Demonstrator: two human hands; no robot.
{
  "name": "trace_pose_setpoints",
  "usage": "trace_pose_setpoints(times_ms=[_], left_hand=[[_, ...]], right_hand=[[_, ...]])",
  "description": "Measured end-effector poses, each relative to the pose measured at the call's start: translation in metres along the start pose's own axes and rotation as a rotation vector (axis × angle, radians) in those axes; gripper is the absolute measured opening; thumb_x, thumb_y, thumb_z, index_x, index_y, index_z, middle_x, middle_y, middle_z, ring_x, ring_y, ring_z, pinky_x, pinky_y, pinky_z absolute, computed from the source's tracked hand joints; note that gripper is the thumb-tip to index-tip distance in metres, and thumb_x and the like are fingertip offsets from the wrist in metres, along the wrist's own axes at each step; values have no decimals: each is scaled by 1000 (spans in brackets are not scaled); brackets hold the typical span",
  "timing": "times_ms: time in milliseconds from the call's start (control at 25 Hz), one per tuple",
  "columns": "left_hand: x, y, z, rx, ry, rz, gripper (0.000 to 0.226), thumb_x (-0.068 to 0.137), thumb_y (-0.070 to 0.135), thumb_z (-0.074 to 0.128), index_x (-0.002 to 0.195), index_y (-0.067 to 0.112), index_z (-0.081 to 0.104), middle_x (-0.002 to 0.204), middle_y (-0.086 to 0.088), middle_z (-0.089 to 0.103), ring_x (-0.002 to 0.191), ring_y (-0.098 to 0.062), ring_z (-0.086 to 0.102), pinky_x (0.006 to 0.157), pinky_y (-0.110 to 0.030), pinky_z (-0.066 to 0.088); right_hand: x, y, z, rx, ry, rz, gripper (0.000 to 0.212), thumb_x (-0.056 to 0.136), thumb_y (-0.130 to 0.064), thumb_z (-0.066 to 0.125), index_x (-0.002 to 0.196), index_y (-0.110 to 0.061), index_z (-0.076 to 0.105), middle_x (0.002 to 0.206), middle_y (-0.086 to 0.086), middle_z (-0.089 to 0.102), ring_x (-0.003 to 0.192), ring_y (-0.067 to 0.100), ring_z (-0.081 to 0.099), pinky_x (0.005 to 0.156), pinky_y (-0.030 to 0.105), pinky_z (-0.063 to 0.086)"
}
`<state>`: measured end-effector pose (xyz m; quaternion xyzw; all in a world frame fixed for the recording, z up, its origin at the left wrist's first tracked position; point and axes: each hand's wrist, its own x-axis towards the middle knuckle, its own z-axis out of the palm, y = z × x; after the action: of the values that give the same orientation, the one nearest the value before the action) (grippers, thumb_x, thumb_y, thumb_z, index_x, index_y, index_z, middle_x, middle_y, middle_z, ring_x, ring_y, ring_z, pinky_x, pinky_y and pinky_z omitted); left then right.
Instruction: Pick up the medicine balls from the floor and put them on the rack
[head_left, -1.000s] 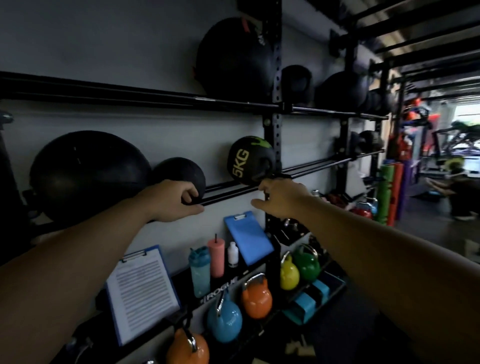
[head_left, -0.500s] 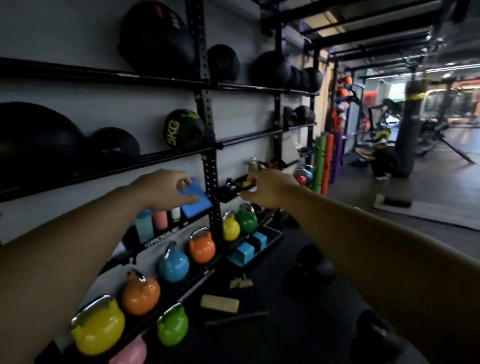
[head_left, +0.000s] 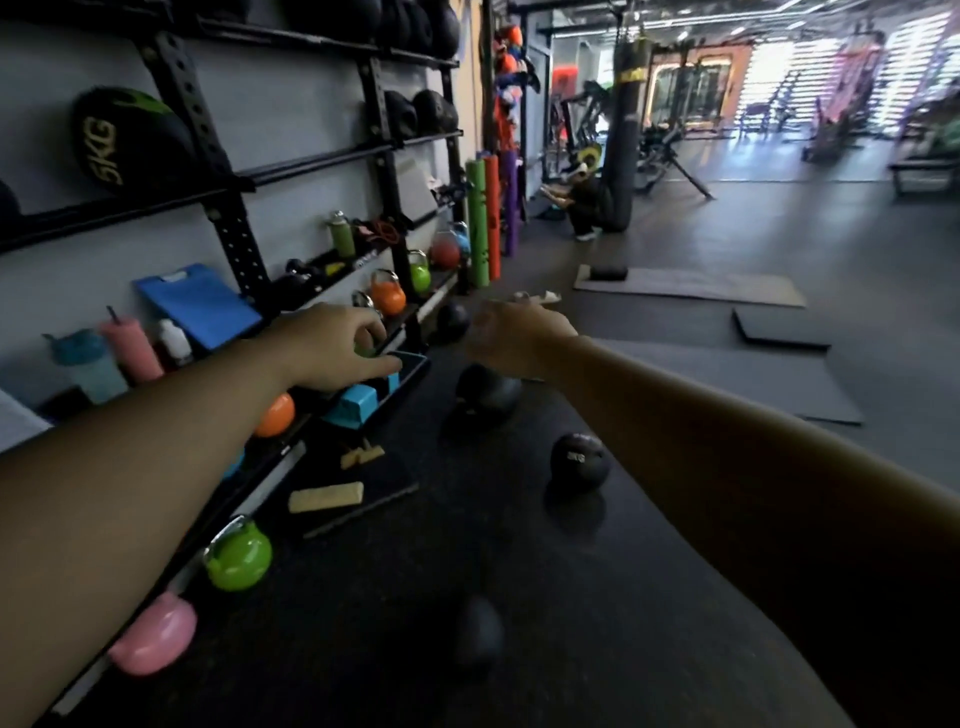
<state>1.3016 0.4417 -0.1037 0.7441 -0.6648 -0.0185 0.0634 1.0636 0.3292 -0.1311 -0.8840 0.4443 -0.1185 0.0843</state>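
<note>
While both hands hang loose, empty, racked medicine ball reads "5KG"; floor ball label blurred.

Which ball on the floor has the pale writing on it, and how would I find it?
Start at the wall rack on the left and look down to the dark floor in front of it. Several black balls lie there; take the one just below the right forearm, right of the tan block. Unlike the plain ball beyond it, it shows a small pale marking on its front.
</note>
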Motion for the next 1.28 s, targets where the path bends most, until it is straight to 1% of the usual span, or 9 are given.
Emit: trace_pose_setpoints(times_ms=[120,280,440,520,640,760,960,1120,1280], left_hand=[[-27,6,47,30,-123,35,62,82,76,67,126,33,61,115,12,66,100,-16,63,89,-38,56],[-63,10,102,-26,-244,29,62,83,74,66,128,33,59,116,13,65,99,-14,63,85,-37,55],[-88,21,138,-60,-310,12,64,84,76,64,131,33,59,120,12,65,106,-15,63,85,-38,53],[-90,27,146,-76,-314,6,62,84,75,65,131,34,58,120,13,64,107,-15,62,86,-39,52],[-76,27,153,-77,-305,1,63,84,76,63,133,36,58,119,15,63,109,-15,62,89,-40,53],[-42,18,180,-37,-342,-35,68,81,81,60,133,38,57,124,15,65,113,-16,62,95,-45,52],[32,-4,254,-93,-421,-139,64,86,74,62,136,36,55,132,13,61,115,-15,60,80,-37,47],[82,-29,322,-159,-528,-246,69,84,74,63,140,35,53,136,10,58,118,-16,60,91,-40,52],[124,-65,374,-251,-512,-321,67,86,73,63,140,34,53,135,10,58,111,-14,59,92,-40,52]], right_hand=[[-44,6,45,20,-122,79,51,92,-60,53,131,-27,60,130,6,64,115,33,62,90,43,52],[-95,5,107,2,-253,101,53,89,-64,54,132,-34,56,125,4,65,107,30,64,87,48,56],[-131,5,143,-40,-269,123,56,93,-63,55,137,-28,55,127,7,64,115,34,62,89,44,49],[-132,8,150,-26,-267,129,58,94,-62,56,141,-28,54,129,8,63,116,33,61,89,45,51],[-114,19,162,-1,-256,115,58,96,-60,55,143,-27,52,130,8,62,115,32,61,82,42,48],[-83,40,193,-3,-299,96,59,96,-62,55,143,-27,52,130,7,62,117,31,61,89,44,47],[-9,90,278,49,-427,97,57,94,-64,54,141,-32,52,135,4,59,123,29,57,95,45,46],[54,127,332,21,-549,60,62,95,-64,53,147,-31,48,142,5,55,130,30,52,102,48,43],[113,152,384,25,-576,41,62,96,-66,51,147,-31,48,141,5,56,130,31,52,102,48,42]])
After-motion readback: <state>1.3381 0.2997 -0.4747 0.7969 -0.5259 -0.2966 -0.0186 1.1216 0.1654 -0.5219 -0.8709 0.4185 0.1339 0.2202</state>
